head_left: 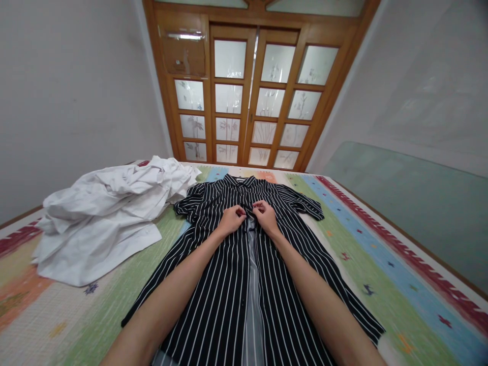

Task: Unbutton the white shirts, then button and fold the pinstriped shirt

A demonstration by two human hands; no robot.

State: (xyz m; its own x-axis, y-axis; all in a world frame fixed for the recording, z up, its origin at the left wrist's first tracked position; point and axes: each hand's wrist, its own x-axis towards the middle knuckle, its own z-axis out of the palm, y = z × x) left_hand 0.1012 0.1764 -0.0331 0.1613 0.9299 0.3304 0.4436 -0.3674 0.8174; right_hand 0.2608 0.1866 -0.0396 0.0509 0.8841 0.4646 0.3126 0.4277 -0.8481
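A black shirt with white stripes (pixel 213 274) lies face up, its collar at the far end and its short sleeves spread to both sides. Below chest height its front hangs apart, showing a grey inner strip. My left hand (pixel 232 219) pinches the left front edge at the chest. Just across the gap, my right hand (pixel 266 216) has its fingers closed on the right front edge. The fingertips are a short way apart, and any button between them is too small to make out.
A crumpled white garment (pixel 102 218) lies to the left of the shirt. Beneath both is a colourful striped cover (pixel 351 244). A pale green panel (pixel 412 198) stands along the right edge. Wooden doors with glass panes (pixel 249 96) are at the back, between grey walls.
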